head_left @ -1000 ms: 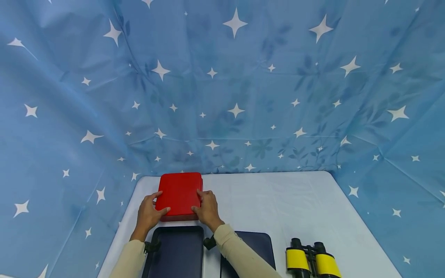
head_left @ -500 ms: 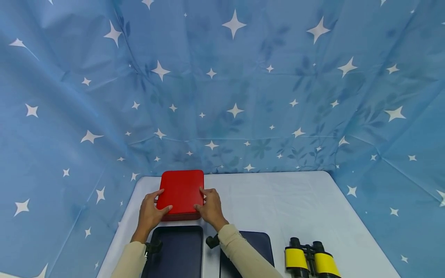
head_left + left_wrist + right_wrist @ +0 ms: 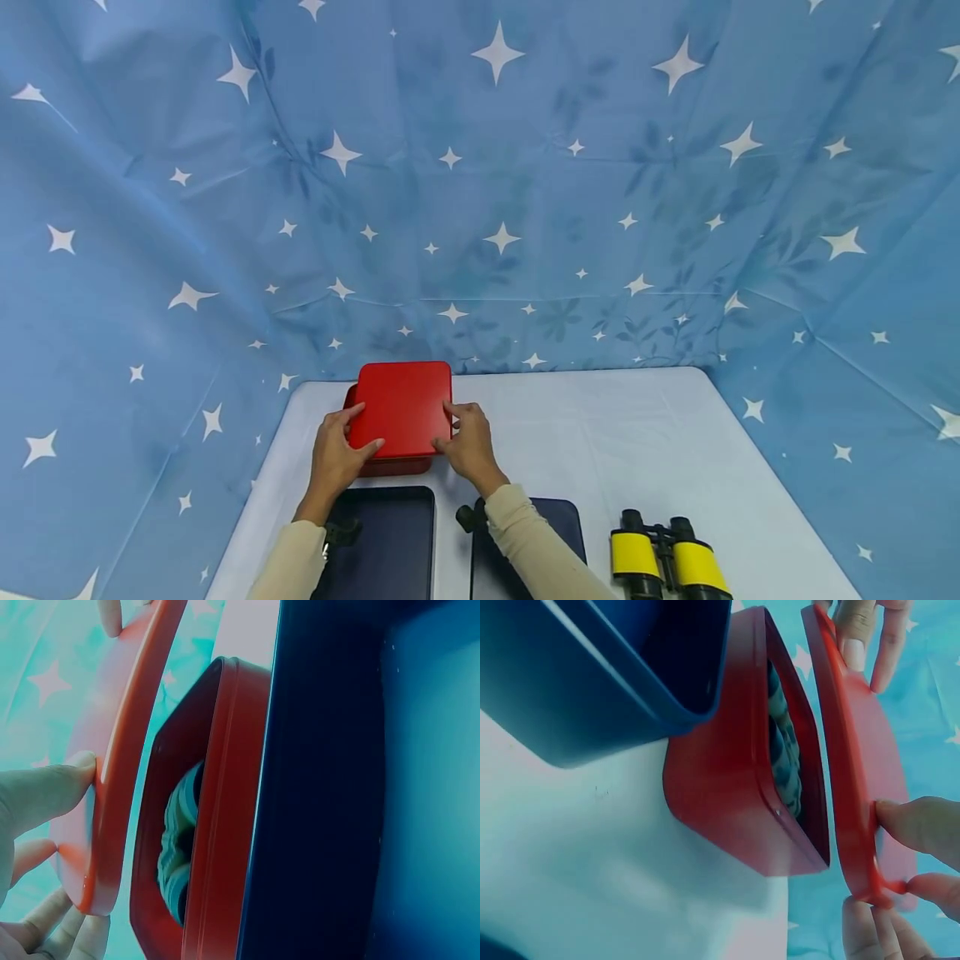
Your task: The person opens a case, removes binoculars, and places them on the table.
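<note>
At far left, left hand (image 3: 332,458) and right hand (image 3: 472,450) grip the red lid (image 3: 402,408), newly lifted, uncovering the box (image 3: 720,765).

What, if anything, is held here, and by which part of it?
The red lid: the left hand grips its left edge, the right hand its right edge.

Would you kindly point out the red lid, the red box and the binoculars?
Red lid (image 3: 405,408), head view: flat top.
Red box (image 3: 721,771), right wrist view: outer wall.
Binoculars (image 3: 665,548), head view: black central hinge.
</note>
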Tool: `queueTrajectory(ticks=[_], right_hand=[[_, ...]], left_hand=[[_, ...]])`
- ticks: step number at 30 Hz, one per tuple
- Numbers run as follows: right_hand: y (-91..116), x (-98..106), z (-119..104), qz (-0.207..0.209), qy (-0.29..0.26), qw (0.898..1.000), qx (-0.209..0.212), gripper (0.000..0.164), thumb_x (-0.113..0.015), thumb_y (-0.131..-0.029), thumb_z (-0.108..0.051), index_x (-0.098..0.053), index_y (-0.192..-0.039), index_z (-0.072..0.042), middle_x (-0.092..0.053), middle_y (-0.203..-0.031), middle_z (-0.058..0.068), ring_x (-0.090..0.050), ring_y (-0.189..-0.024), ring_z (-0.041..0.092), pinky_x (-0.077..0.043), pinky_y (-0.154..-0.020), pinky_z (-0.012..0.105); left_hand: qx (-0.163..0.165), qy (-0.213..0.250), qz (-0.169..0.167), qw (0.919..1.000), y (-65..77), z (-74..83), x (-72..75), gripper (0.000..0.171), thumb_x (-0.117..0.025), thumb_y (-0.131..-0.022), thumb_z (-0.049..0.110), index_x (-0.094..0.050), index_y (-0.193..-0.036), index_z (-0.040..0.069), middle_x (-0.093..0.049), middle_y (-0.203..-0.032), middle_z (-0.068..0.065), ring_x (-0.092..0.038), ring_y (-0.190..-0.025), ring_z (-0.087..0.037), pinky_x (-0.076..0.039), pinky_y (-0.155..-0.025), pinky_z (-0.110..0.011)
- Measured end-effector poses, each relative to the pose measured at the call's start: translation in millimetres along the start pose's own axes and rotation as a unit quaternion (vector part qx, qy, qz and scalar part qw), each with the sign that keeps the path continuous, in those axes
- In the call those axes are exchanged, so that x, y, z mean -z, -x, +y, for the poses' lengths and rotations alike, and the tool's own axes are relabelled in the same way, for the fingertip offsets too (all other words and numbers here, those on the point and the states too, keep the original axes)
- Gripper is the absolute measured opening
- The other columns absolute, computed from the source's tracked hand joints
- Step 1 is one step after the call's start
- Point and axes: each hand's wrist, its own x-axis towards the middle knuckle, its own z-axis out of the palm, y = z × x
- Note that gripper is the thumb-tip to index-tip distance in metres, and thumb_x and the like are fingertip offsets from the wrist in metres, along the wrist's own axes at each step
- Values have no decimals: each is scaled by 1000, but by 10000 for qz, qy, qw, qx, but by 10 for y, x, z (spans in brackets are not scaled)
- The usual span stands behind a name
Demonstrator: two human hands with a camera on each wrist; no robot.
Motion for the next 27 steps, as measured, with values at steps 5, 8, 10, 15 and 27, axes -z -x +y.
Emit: queueTrajectory(ticks=[5,8,10,15,27], right_hand=[[-1,93,60,96,39,9999,-14,72,-92,-80,-4,-64,-146,-7,-64,-126,19,-65,-99,26,-58,-68,22],[6,164,93,123,103,9999,16,71,-92,-80,-4,-64,-146,-7,-64,-127,19,-66,-98,27,-58,-68,24],[9,216,115,173,102,9998,68,70,-92,-80,-4,-65,-145,-6,-64,-127,20,-65,-97,28,-58,-68,25],[17,339,182,254,88,9996,123,71,-92,-80,-3,-65,-145,-6,-64,-127,20,-64,-95,24,-60,-67,25],[63,545,341,407,222,9989,-34,72,-91,-80,-1,-65,-146,-7,-64,-129,20,-64,-98,26,-61,-69,26]], left_hand=[[-47,105,61,9999,-1,63,-109,78,-92,-81,17,-58,-151,4,-55,-142,-26,-58,-119,-41,-58,-97,-59],[-35,225,34,9997,2,117,-167,78,-92,-82,17,-58,-151,5,-54,-145,-25,-58,-120,-39,-58,-96,-57],[-41,281,10,9996,0,161,-203,78,-92,-82,17,-58,-151,6,-54,-147,-25,-58,-121,-39,-58,-95,-56],[-111,409,45,9991,2,260,-302,78,-93,-81,19,-59,-151,7,-54,-148,-25,-55,-125,-39,-59,-95,-58],[-104,343,169,9992,31,445,-579,78,-94,-79,17,-61,-149,8,-56,-146,-22,-52,-133,-41,-56,-102,-62]])
